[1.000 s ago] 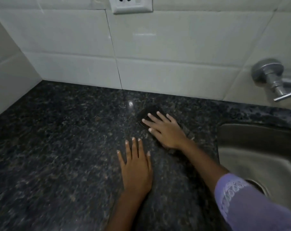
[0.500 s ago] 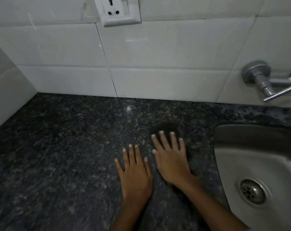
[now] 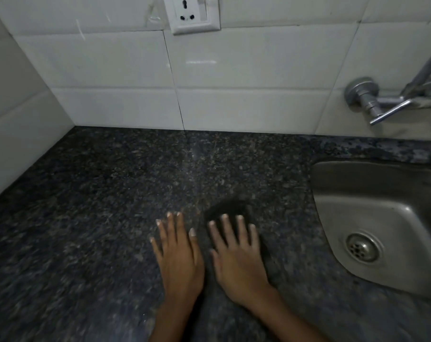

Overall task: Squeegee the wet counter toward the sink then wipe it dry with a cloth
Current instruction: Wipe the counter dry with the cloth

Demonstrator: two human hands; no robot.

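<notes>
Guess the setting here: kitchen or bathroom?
Probably a home kitchen: a dark speckled stone counter with an inset steel sink, a wall tap and a socket on white tiles.

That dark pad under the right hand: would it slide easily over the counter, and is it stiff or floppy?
The dark pad lies flat under the straight fingers of the right hand, so it probably slides rather than rolls or tips. It looks thin and low against the counter, so it is likely light. It is blurred and mostly covered, so stiff or floppy cannot be judged.
</notes>
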